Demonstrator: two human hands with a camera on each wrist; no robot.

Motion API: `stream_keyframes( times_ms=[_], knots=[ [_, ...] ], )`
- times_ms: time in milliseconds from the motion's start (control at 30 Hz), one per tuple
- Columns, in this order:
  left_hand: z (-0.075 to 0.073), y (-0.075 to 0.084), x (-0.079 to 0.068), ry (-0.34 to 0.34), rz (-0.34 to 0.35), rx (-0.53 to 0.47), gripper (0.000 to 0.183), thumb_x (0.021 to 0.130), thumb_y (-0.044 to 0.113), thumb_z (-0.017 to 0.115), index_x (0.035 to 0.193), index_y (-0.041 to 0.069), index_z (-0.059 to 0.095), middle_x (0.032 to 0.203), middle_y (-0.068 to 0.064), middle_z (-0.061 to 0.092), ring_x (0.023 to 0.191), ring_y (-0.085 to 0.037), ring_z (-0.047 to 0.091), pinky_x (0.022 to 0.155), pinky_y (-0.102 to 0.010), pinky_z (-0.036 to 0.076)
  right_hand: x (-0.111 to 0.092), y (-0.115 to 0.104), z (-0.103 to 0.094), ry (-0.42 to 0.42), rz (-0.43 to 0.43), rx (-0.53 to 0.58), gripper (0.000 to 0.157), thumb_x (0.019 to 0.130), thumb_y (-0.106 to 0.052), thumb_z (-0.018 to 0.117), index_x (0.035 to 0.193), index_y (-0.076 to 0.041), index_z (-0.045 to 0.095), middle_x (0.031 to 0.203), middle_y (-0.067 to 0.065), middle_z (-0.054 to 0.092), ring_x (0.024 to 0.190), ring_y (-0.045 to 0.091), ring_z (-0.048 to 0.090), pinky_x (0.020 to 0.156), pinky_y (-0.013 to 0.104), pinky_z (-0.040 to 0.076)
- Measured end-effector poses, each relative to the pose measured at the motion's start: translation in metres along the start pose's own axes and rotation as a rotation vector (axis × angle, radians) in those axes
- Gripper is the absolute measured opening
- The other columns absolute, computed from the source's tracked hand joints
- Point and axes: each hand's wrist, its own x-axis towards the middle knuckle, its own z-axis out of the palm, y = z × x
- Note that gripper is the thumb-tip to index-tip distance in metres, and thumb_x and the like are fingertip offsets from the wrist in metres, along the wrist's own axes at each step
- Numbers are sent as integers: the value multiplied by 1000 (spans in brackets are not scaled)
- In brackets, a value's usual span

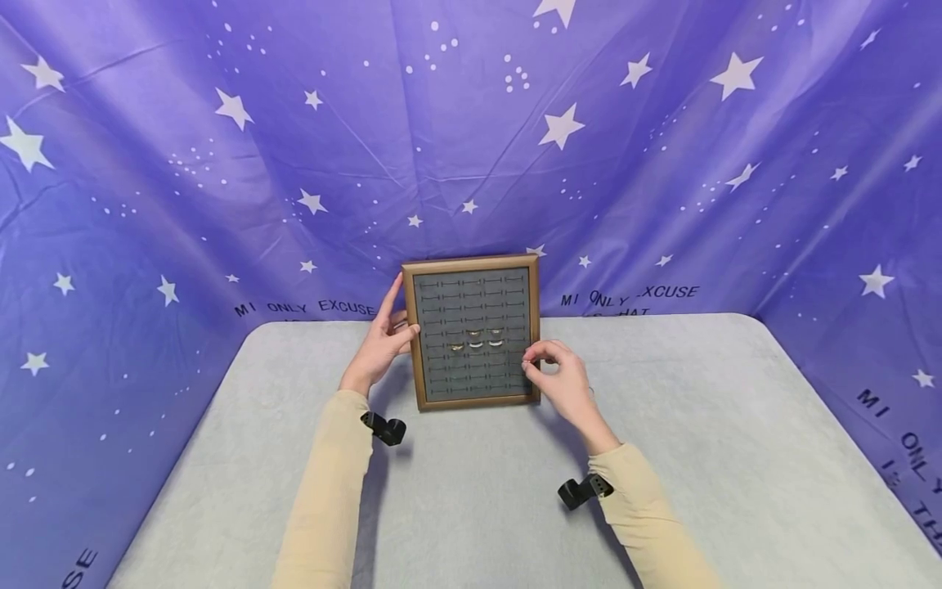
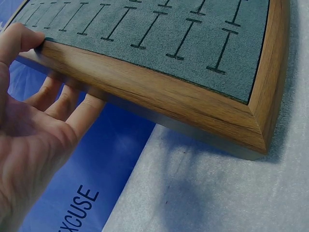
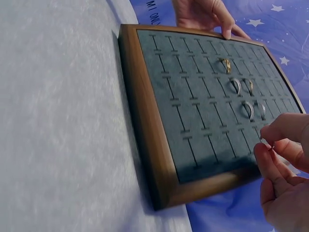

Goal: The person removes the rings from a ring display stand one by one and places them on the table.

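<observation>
Item: one ring display board [image 1: 471,294], slate-coloured panel in a wooden frame [image 1: 478,402], stood on edge between my two hands and facing me. Panel ruled with short dark slits [image 3: 213,148].

Item: five rings [image 1: 475,344], seated in slits between my left thumb and my right fingertips; two gold-toned, three silver-toned.

Item: my left hand [image 1: 379,348], clamped on the board's left edge, thumb on the frame's front, fingers round behind.

Item: my right hand [image 1: 565,380], well apart from the left, thumb and forefinger pinched together before the panel's right-hand side. Between them, a small thing [image 3: 272,147], probably a ring, mostly hidden; whether it touches the panel I cannot tell.

Step in hand, as I judge it: fine work with one ring at a slit; seating or drawing out, undetermined. The next move should call for a firm left hold and a light right pinch, lined up with the slit.

Surface: one table [image 1: 471,491], pale grey covering, spread below both hands and out to either side.

Room: purple-blue curtain [image 1: 441,123], white stars and dots, dark lettering low down, hung beyond my hands and along both flanks.

Worn: cream sleeves [image 1: 324,491], with a black wrist camera [image 1: 585,491] behind each hand.
</observation>
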Motion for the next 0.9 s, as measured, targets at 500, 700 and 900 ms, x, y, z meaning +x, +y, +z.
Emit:
stream_keyframes(
  times_ms=[500,700,900],
  knots=[
    [1,1,-1,1,-3,12,89,93,-10,50,153,46,16,136,-28,44,105,-22,59,79,-36,56,-8,18,-25,20,81,-18,11,79,9,70,88,5,68,94,17,67,92,29,58,87,38,44],
    [0,0,0,3,-5,6,89,93,-11,49,152,46,17,135,-28,44,105,-23,59,80,-39,56,-11,24,-34,19,96,-42,11,79,8,69,89,5,67,95,18,66,92,29,58,86,37,44],
    [1,2,0,1,-18,7,89,93,-11,50,152,47,17,136,-27,44,107,-25,58,83,-40,55,-13,28,-42,27,115,-77,10,81,7,69,91,5,68,95,18,67,92,29,58,85,35,44]
  ],
)
